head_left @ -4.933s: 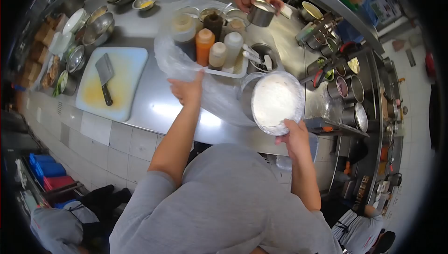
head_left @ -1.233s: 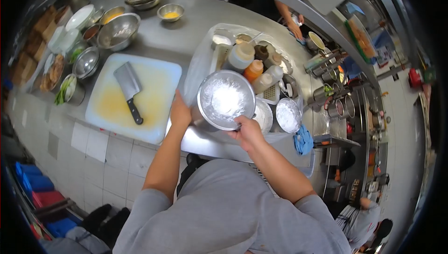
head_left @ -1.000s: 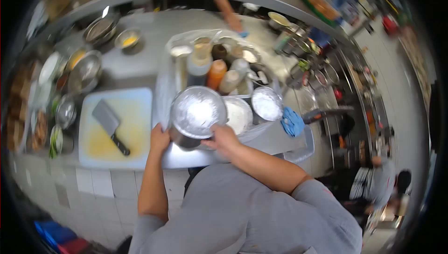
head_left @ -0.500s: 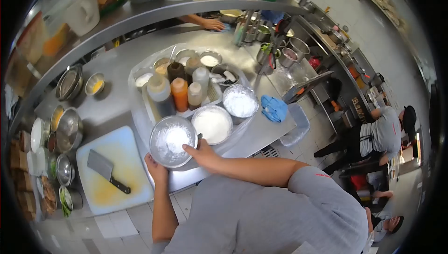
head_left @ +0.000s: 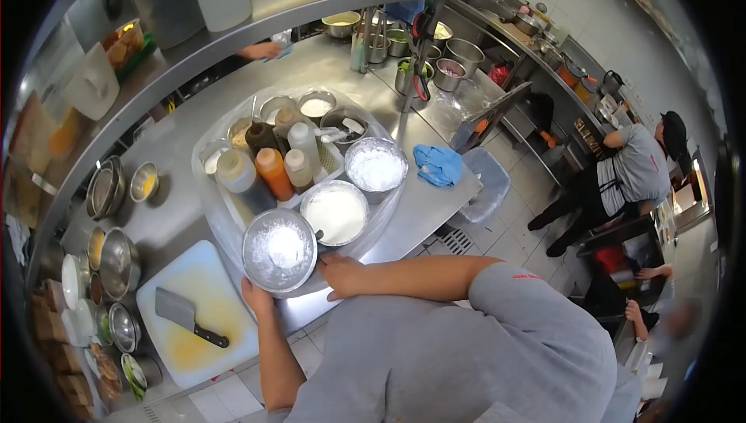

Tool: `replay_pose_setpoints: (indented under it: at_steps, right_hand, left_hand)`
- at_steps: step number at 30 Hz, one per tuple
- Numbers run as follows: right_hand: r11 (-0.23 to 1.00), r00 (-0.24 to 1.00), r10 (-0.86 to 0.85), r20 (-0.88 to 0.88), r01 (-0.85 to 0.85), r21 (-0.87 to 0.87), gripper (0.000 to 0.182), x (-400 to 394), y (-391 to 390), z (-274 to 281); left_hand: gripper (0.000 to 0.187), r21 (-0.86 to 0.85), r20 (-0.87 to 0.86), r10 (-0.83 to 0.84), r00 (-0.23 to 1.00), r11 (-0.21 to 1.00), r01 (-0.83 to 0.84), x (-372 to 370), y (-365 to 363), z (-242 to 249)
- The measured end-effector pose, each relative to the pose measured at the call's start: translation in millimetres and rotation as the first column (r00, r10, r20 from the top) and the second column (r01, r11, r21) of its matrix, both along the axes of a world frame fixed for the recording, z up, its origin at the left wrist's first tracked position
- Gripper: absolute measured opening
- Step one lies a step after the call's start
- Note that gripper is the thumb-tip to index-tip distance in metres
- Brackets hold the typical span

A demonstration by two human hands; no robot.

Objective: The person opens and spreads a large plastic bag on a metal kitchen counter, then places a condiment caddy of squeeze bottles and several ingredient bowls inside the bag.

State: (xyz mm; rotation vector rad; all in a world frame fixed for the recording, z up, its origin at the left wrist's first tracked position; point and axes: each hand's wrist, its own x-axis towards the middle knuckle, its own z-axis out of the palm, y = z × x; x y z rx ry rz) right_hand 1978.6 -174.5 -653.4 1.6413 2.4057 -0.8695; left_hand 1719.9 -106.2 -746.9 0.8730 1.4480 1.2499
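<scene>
My left hand (head_left: 261, 297) grips the lower left rim of a metal bowl (head_left: 255, 250) dusted inside with white powder, its fingers partly hidden beneath. My right hand (head_left: 345, 276) is just right of that bowl, off its rim, with thumb and fingers apart near the table's front edge. Behind it sit a bowl of white powder (head_left: 335, 212) and another powder-filled bowl (head_left: 376, 164). Squeeze bottles stand in the plastic-lined tray, among them an orange one (head_left: 274, 175). A cleaver (head_left: 177, 308) lies on the white cutting board (head_left: 203, 268) to the left.
Steel bowls (head_left: 119, 264) and small containers line the table's left side. A blue cloth (head_left: 437, 165) lies at the right edge, beside a clear bin (head_left: 486, 186). The overhead shelf (head_left: 272, 25) crosses the far side. A co-worker (head_left: 633, 167) stands at right; another person's hand (head_left: 259, 51) is across the table.
My right hand has let go of the bowl's rim and shifted down to its right side. My left hand still holds the bowl. The view has turned somewhat.
</scene>
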Motion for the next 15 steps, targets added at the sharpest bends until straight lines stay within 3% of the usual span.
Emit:
replay_pose_setpoints:
  at_steps: [2,6,8,9,10,11,15]
  right_hand:
    - [1.0,0.999,-0.005,0.039,0.005,-0.003,0.065,-3,10,1]
    - [0.996,0.991,-0.027,0.133,0.038,-0.084,0.044,-6,24,-7]
    - [0.998,0.986,0.064,0.154,-0.059,-0.033,0.037,-5,28,-2]
    - [0.988,0.972,0.149,0.183,-0.153,0.007,0.034,-2,29,4]
    - [0.99,0.988,0.117,0.099,-0.124,0.065,0.021,0,27,8]
    - [0.991,0.988,0.118,0.098,-0.124,0.059,0.021,0,24,8]
    - [0.99,0.985,0.131,0.112,-0.136,0.046,0.021,6,20,11]
  left_hand:
    - [0.04,-0.122,-0.041,-0.1,0.994,0.988,0.094,-1,10,3]
    - [0.04,-0.14,-0.175,-0.121,0.977,0.985,0.097,-6,17,13]
    - [0.047,-0.114,-0.453,-0.082,0.888,0.993,0.034,-2,17,26]
    - [0.047,-0.108,-0.451,-0.08,0.889,0.994,0.034,4,20,28]
    - [0.05,0.097,-0.36,0.106,0.927,0.992,-0.076,8,19,28]
    - [0.052,0.28,-0.233,0.271,0.934,0.938,-0.202,10,16,26]
    - [0.069,0.208,-0.31,0.243,0.919,0.961,-0.184,6,16,9]
